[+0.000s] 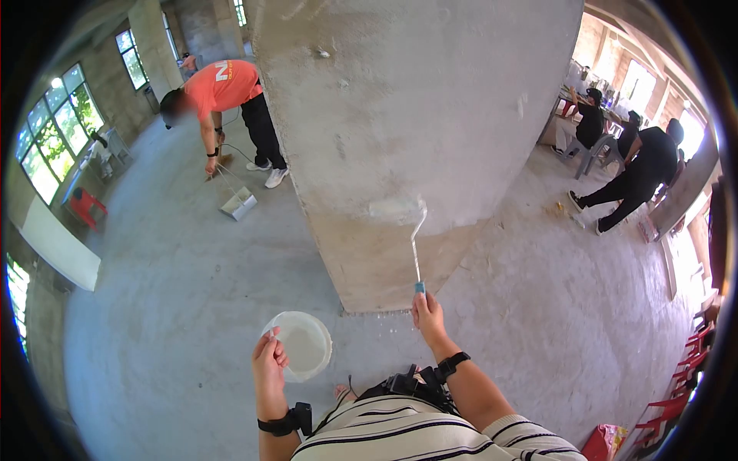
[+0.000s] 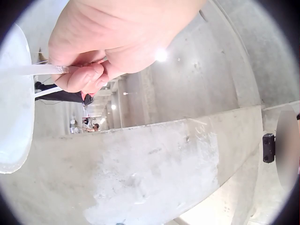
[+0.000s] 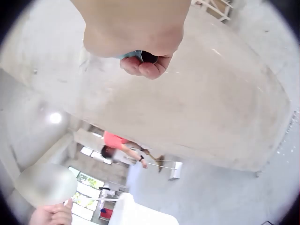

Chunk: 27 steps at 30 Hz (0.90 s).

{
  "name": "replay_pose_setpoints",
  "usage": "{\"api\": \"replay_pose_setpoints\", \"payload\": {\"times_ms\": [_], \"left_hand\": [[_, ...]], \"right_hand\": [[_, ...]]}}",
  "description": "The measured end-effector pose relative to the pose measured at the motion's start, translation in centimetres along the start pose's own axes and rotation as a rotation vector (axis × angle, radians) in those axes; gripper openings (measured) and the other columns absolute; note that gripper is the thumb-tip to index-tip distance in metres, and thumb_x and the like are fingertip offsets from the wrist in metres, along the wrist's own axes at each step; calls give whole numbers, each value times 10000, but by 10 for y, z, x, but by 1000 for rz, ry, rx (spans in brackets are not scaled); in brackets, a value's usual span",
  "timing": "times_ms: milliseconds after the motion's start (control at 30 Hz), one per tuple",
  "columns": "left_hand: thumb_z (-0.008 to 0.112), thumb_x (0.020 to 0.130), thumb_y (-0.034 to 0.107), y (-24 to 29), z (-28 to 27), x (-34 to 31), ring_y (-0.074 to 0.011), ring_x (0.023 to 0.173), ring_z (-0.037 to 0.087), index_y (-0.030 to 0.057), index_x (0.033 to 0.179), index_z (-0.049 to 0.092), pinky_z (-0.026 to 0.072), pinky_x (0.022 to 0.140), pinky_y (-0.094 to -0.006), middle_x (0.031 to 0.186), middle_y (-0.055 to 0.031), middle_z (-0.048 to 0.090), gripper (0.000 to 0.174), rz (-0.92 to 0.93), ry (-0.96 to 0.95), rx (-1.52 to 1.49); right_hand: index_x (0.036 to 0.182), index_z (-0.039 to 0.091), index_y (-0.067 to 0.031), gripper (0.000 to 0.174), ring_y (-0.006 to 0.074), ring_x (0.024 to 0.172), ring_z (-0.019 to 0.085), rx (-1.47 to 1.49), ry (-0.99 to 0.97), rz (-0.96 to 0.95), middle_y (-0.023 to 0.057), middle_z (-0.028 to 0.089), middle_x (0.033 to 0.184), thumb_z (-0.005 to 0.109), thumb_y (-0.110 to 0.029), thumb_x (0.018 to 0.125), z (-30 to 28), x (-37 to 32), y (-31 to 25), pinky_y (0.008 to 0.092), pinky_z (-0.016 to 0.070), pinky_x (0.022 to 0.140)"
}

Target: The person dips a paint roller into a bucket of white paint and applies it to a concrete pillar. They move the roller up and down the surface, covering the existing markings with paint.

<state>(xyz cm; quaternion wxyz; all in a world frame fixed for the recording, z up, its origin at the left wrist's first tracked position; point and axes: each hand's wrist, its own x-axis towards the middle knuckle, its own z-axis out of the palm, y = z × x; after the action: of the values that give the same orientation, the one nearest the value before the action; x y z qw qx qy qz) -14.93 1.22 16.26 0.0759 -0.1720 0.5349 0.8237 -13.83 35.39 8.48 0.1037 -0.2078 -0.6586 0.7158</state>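
My right hand (image 1: 429, 316) grips the blue handle (image 1: 420, 287) of a paint roller, whose white sleeve (image 1: 396, 207) lies against the lower part of a broad concrete pillar (image 1: 407, 115). In the right wrist view, the fingers (image 3: 151, 70) curl round the handle's end. A round white bucket (image 1: 329, 349) hangs from my left hand (image 1: 269, 367), which holds its handle; pale material shows inside. The left wrist view shows the curled fingers of that hand (image 2: 108, 47) round the white strap handle (image 2: 42, 70), with the bucket's side (image 2: 11, 122) at the left edge.
On the left, a person in an orange shirt (image 1: 224, 86) bends over with a long-handled dustpan (image 1: 238, 203). People in dark clothes (image 1: 642, 165) sit and stand at the right. Red chairs (image 1: 665, 407) line the right edge; a red stool (image 1: 86, 206) stands far left.
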Motion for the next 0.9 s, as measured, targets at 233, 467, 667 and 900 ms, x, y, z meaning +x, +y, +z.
{"api": "replay_pose_setpoints", "payload": {"times_ms": [233,467,667,900], "left_hand": [[458,921,128,1,-1,1,-47,493,303,20,1069,564,256,453,-207,617,38,375,212,-4,-56,-38],[464,916,137,-6,-10,3,-58,496,303,33,1046,576,255,453,-220,617,37,366,200,35,-66,-54],[473,908,124,-16,-19,13,-74,492,320,32,1021,579,267,455,-230,606,22,391,180,53,-29,-74],[465,909,115,-10,-20,10,-75,489,321,46,1008,579,269,455,-234,608,22,392,167,60,4,-99]], "right_hand": [[938,486,-45,335,75,405,374,70,-114,-339,-6,420,589,395,-365,973,17,5,-167,222,315,379],[1011,475,-22,361,82,411,391,46,-283,-505,22,449,695,351,-360,984,72,8,-302,227,325,387],[1080,456,-20,302,75,418,392,68,-295,-682,7,423,652,398,-298,976,133,12,-373,232,320,373],[1117,419,-18,284,116,470,427,42,-262,-759,25,441,619,429,-258,966,178,51,-382,289,364,435]]}}
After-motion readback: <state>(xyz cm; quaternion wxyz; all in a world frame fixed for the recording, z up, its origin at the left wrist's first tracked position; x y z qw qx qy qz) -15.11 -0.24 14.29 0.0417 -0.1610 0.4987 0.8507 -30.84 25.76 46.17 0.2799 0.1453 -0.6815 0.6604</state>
